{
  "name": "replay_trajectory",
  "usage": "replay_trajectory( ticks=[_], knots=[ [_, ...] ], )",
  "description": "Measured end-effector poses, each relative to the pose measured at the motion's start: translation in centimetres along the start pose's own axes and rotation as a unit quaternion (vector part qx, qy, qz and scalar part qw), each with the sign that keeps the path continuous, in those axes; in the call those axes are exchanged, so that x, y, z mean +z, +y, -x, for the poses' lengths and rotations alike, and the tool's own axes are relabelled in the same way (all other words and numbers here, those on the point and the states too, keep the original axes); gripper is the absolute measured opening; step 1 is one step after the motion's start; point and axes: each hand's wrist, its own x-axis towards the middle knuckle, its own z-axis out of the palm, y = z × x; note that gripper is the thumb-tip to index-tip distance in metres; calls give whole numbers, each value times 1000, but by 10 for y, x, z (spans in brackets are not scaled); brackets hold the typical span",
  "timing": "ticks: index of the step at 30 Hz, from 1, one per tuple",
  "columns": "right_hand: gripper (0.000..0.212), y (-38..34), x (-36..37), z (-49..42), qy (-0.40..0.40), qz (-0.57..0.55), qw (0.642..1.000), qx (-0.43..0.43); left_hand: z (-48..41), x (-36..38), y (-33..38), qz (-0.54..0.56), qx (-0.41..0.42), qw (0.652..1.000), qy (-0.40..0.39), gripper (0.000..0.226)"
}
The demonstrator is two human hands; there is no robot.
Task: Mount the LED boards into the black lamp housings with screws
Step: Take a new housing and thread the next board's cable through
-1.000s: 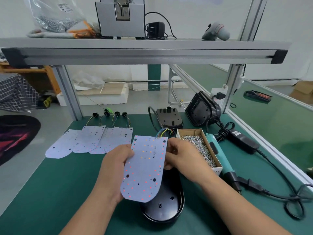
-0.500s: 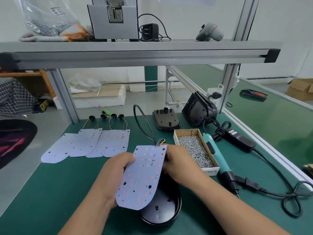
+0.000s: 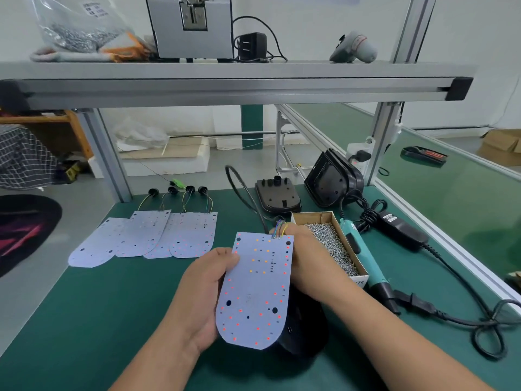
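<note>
Just left of an open cardboard box of silver screws [image 3: 313, 215], a person's left hand [image 3: 203, 294] and right hand [image 3: 310, 263] grip one white round-ended LED board [image 3: 256, 289], fingers curled on its edges, above one black oval lamp housing [image 3: 306, 331] on the green worktop [image 3: 98, 320]. One teal electric screwdriver [image 3: 363, 258] lies right of the box. Four more white LED boards [image 3: 146, 238] lie far left, and two more black housings [image 3: 277, 197] sit beyond.

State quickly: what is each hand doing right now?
Left hand: grips the LED board at its left edge.
Right hand: behind the board's right edge; grip cannot be told.
</note>
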Motion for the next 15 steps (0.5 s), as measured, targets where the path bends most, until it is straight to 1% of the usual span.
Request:
replay_trajectory(
  ticks=[3,6,9,12,14,15],
  knots=[
    [24,5,1,2,-20,28,999,19,1,4,-5,0,8,1000,14,13],
    [13,3,4,2,1,13,1000,25,4,10,-11,-1,26,1000,11,16],
    [18,2,6,0,23,31,999,27,0,7,-11,-13,44,999,5,7],
    [21,3,8,-1,29,8,999,40,-3,3,-8,-54,47,997,2,7],
    [25,3,5,-1,10,-24,999,44,-4,1,-8,-71,53,996,5,9],
    [27,3,0,-1,-15,-42,998,39,-5,-1,-9,-78,58,995,8,9]
  ],
)
